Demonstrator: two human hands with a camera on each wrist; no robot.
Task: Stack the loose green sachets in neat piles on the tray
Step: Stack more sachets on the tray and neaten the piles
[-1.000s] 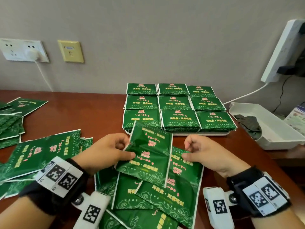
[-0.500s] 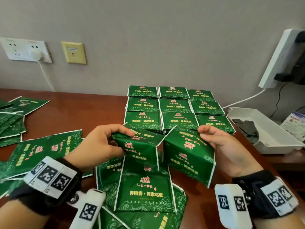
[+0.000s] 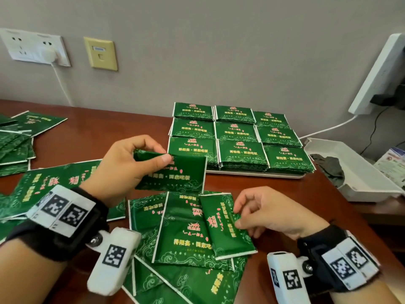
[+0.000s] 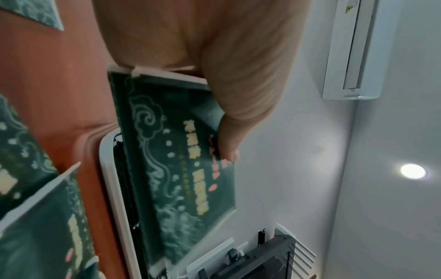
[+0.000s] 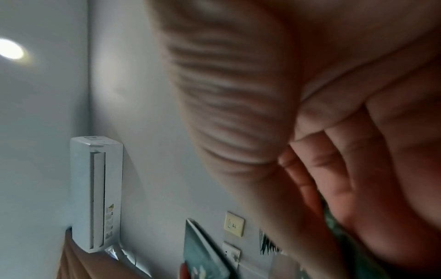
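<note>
Roughly midway: nine piles fill the tray (image 3: 256, 175) at two o'clock, left hand (image 3: 122, 167) pinches one sachet (image 3: 175, 174), right hand (image 3: 269, 213) pinches another sachet (image 3: 225, 227), loose sachets (image 3: 32, 189) remain at nine o'clock.

Reddish-brown wooden table (image 3: 87, 137), loose green sachets (image 3: 188, 233) scattered on it, white tray (image 3: 256, 174) of stacked sachets, white bin (image 3: 359, 178)
</note>
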